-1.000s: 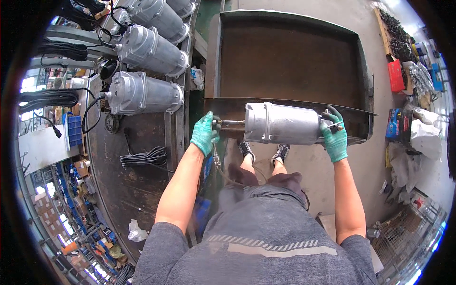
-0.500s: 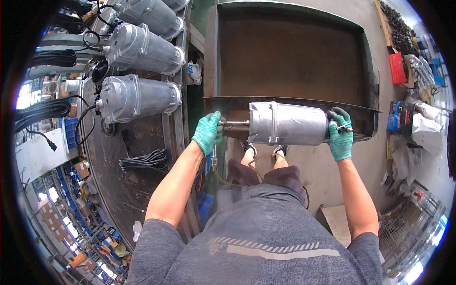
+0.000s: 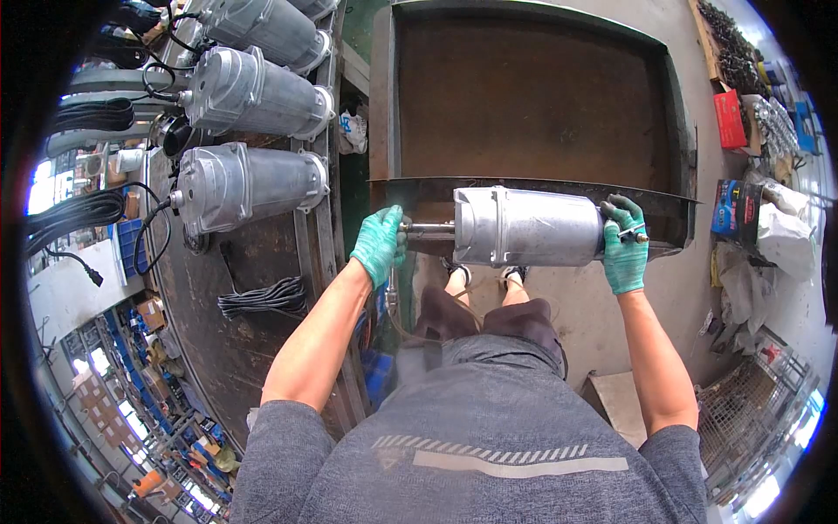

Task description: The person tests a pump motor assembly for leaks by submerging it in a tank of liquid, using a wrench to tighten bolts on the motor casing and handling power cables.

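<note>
A silver metal motor housing (image 3: pixel 532 229), a ribbed cylinder with a flange near its left end, lies level across in front of my body. From that left end sticks out a steel shaft (image 3: pixel 430 230). My left hand (image 3: pixel 381 246), in a green glove, is closed around the shaft's outer end. My right hand (image 3: pixel 624 246), gloved in green with dark fingertips, grips the housing's right end. A small metal fitting (image 3: pixel 640 237) with a brass-coloured tip shows by its fingers. The undersides of both grips are hidden.
A brown-floored metal tray (image 3: pixel 532 96) with raised edges stands ahead. On the left, several similar housings (image 3: pixel 249 188) with black cables rest on a dark workbench (image 3: pixel 240 349), along with a coiled cable (image 3: pixel 262 299). A thin hose (image 3: pixel 397 306) hangs below my left hand. Boxes (image 3: pixel 731 120) line the right.
The housing and both hands keep nearly the same place and grip. The bench and its housings appear shifted slightly left in the view.
</note>
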Action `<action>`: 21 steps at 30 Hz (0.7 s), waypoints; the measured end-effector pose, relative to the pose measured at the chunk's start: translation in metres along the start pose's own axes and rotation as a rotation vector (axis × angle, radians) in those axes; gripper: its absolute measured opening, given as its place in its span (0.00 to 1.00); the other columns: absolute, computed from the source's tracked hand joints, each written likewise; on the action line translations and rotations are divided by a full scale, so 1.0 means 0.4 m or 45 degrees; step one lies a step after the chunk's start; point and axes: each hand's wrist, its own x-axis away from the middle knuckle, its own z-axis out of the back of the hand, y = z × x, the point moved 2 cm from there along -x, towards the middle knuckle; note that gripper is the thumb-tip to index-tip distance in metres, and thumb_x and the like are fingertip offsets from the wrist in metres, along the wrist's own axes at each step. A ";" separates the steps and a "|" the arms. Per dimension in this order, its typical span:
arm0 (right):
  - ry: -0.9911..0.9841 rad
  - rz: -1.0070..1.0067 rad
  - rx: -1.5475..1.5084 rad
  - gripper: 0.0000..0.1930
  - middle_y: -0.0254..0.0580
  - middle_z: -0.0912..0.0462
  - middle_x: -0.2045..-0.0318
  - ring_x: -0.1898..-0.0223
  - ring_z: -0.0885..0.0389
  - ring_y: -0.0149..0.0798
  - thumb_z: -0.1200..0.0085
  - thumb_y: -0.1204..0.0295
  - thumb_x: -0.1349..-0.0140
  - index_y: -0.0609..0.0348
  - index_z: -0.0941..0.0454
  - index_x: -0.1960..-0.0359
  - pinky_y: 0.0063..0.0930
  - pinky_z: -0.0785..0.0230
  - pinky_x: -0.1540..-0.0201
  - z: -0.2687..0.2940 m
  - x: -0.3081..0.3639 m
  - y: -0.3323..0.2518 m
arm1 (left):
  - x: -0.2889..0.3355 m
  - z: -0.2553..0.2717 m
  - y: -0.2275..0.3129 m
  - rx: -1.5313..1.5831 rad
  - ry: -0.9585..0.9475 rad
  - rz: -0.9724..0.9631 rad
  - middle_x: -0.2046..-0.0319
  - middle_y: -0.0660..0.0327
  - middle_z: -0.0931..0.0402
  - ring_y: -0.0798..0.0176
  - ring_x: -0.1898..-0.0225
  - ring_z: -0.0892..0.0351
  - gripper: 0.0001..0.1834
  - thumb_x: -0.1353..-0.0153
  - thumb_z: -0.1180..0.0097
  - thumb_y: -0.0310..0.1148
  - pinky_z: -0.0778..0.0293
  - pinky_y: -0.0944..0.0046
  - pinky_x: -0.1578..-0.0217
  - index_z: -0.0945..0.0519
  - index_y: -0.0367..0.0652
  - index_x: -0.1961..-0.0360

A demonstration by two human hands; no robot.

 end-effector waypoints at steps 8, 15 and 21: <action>0.013 -0.019 -0.055 0.17 0.41 0.24 0.39 0.43 0.20 0.40 0.50 0.82 0.35 0.61 0.14 0.48 0.32 0.28 0.36 -0.003 0.002 0.007 | -0.004 0.006 -0.001 -0.028 0.002 -0.024 0.82 0.72 0.36 0.74 0.85 0.42 0.16 0.22 0.52 0.48 0.44 0.69 0.83 0.23 0.49 0.61; 0.025 -0.040 -0.074 0.16 0.42 0.24 0.40 0.43 0.20 0.40 0.50 0.82 0.35 0.62 0.14 0.49 0.32 0.28 0.36 -0.003 0.003 -0.005 | 0.000 -0.003 -0.003 -0.015 0.037 -0.008 0.83 0.73 0.39 0.74 0.85 0.44 0.15 0.22 0.50 0.48 0.46 0.69 0.83 0.24 0.51 0.62; 0.022 -0.030 -0.066 0.16 0.42 0.24 0.40 0.44 0.20 0.39 0.50 0.82 0.35 0.63 0.15 0.49 0.31 0.28 0.37 -0.008 -0.001 0.006 | 0.006 -0.007 -0.001 -0.002 0.050 -0.031 0.82 0.72 0.37 0.73 0.85 0.43 0.16 0.22 0.52 0.48 0.45 0.69 0.84 0.23 0.49 0.61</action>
